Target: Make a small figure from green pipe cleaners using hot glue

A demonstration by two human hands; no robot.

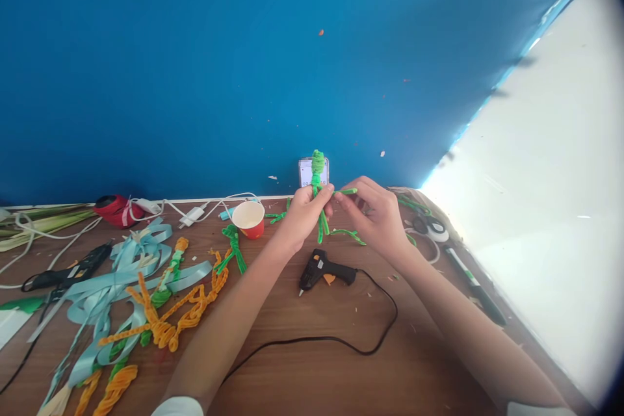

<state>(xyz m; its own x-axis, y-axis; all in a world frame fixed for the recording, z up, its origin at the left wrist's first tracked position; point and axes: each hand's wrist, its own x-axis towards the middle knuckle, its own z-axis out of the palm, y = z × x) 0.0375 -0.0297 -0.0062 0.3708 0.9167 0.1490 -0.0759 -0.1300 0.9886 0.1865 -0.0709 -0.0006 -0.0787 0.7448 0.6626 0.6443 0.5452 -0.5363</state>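
Most open patch I've got is the near middle of the table (370, 390), but the cord (312, 339) loops across it and the glue gun (322, 268) blocks the straight line back from my left hand (306, 211). Left is a mess tbh: cup (252, 227), orange stems (160, 328), ribbon (97, 299). Forward, the phone (305, 172) and wall (244, 78) box me in.

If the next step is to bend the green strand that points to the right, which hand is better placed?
Probably the right hand: its fingers are at the strand, though firm contact is unclear. The left hand is occupied, gripping the green piece below its wrapped top.
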